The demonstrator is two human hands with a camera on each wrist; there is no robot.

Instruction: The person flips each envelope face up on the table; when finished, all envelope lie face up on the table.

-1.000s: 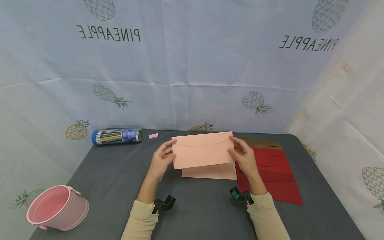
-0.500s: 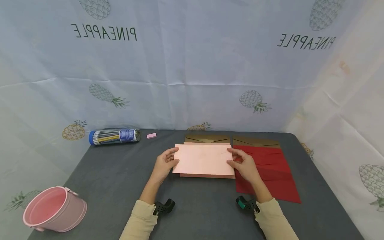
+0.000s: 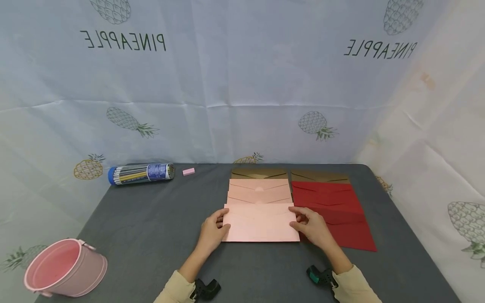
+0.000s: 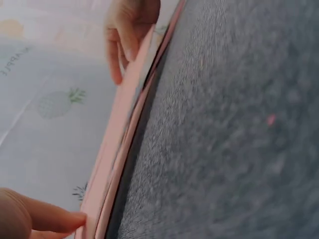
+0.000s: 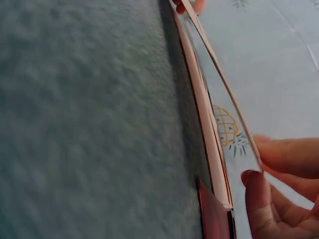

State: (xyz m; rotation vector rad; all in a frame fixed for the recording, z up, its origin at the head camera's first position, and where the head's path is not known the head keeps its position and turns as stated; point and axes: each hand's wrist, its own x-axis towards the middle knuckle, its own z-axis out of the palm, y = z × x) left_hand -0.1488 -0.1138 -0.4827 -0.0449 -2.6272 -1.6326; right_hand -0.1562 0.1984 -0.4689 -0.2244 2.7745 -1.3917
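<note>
A pale pink envelope (image 3: 260, 225) is held by its two short ends, just above a row of overlapping pink envelopes (image 3: 259, 193). My left hand (image 3: 213, 232) pinches its left end; in the left wrist view the thumb and fingers of that left hand (image 4: 35, 216) show at the lower corner. At the other end my right hand (image 3: 313, 227) grips the edge. From the right wrist view, the right hand (image 5: 284, 184) pinches the envelope (image 5: 224, 82) between thumb and fingers, with a gap below it to the pink envelopes lying on the table.
Overlapping red envelopes (image 3: 337, 210) lie on the right, near the right hand. Gold envelopes (image 3: 320, 176) show behind both rows. A clear tube of pencils (image 3: 142, 174) and a pink eraser-like block (image 3: 188, 171) lie at the back left. A pink bucket (image 3: 94, 275) stands front left.
The pink envelope was raised and tilted; both hands have lowered it and drawn it toward the front, uncovering the pink envelopes and the gold one behind. Both hands keep their hold.
</note>
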